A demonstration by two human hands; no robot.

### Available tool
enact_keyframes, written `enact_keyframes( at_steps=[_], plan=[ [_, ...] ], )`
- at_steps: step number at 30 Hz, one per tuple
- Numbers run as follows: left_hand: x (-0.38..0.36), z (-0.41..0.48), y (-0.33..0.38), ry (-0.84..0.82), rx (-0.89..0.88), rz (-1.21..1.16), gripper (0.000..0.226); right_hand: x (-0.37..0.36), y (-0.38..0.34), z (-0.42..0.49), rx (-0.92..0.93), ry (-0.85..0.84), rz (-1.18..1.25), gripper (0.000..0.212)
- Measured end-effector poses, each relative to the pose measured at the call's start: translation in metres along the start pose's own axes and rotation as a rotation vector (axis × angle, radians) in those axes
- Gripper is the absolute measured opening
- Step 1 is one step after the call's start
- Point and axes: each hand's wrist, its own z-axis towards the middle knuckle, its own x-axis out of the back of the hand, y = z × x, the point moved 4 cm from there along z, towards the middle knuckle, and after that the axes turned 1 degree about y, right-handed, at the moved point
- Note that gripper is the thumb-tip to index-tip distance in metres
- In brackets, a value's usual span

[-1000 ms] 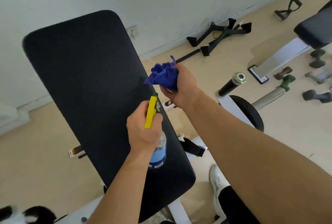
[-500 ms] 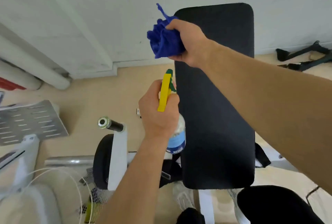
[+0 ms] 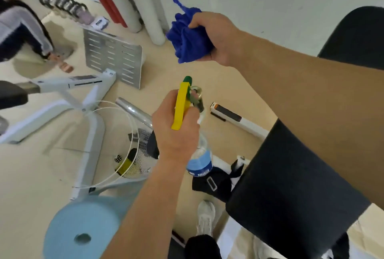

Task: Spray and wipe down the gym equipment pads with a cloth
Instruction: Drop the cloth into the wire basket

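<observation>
Left hand (image 3: pixel 176 134) grips half-hidden spray bottle (image 3: pixel 200 162); right hand (image 3: pixel 216 36), twelve o'clock, clutches cloth (image 3: pixel 187 38); forearm (image 3: pixel 311 92) crosses pad (image 3: pixel 291 186).

The cloth (image 3: pixel 188 38) lies beyond the spray bottle (image 3: pixel 200 160), with the bench pad (image 3: pixel 291 179) to their right.

The black bench pad (image 3: pixel 295 186) runs down the right side. Just left of it, the left hand (image 3: pixel 176 134) grips a spray bottle (image 3: pixel 200 160) with a yellow trigger, apart from the pad. Farther up, left of the pad's top end, the right hand (image 3: pixel 218 36) clutches a bunched blue cloth (image 3: pixel 187 38), its forearm crossing over the pad.
</observation>
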Motion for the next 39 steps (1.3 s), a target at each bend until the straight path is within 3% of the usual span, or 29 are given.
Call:
enact_keyframes(
  at_steps=[4, 12, 19, 24, 27, 36, 39],
  plan=[
    [0.069, -0.008, -0.022, 0.194, 0.082, 0.045, 0.027, -0.067, 0.031, 0.016, -0.069, -0.133, -0.040, 0.031],
    [0.180, 0.011, -0.082, 0.432, 0.181, 0.059, 0.027, -0.165, 0.101, 0.050, -0.133, -0.295, -0.241, 0.030],
    [0.263, 0.056, -0.135, 0.489, 0.238, 0.076, 0.027, -0.255, 0.145, 0.090, -0.205, -0.337, -0.383, 0.046],
    [0.320, 0.078, -0.172, 0.524, 0.257, 0.148, 0.031, -0.314, 0.177, 0.112, -0.285, -0.365, -0.491, 0.042],
    [0.343, 0.086, -0.184, 0.547, 0.246, 0.157, 0.035, -0.331, 0.192, 0.120, -0.322, -0.379, -0.545, 0.051],
    [0.389, 0.090, -0.200, 0.643, 0.247, 0.138, 0.029, -0.361, 0.228, 0.123, -0.351, -0.473, -0.776, 0.049],
    [0.396, 0.085, -0.200, 0.658, 0.249, 0.157, 0.029, -0.371, 0.244, 0.120, -0.392, -0.499, -0.750, 0.049]
  ],
)
